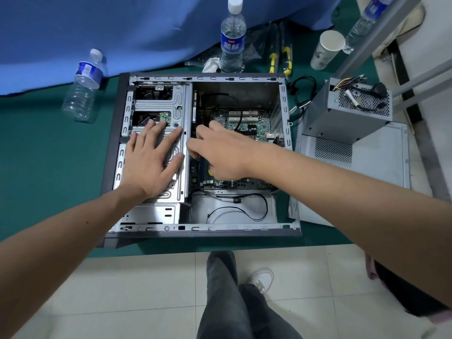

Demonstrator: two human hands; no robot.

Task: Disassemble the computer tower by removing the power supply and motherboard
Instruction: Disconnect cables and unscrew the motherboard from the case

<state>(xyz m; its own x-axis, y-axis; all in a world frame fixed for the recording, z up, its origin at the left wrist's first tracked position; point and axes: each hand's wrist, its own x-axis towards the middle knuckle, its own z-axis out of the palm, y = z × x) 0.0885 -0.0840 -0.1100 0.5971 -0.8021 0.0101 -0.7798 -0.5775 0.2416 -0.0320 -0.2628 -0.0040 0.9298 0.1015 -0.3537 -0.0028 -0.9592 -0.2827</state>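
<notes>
PSU point(347, 111) already out, sat right of case point(203, 231), so on to motherboard point(244, 123) step: left hand point(151, 162) flat, fingers spread on drive cage point(159, 101), right hand point(220, 152) curled over board's left edge, grip contents unclear; probably needs cables/screws freed next.

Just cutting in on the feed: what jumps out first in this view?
The open computer case lies on its side on the green mat, with the left hand flat on its metal drive cage and the right hand reaching down over the motherboard. The power supply is already out, standing on the side panel to the right. Two water bottles and a paper cup stand behind the case.
</notes>
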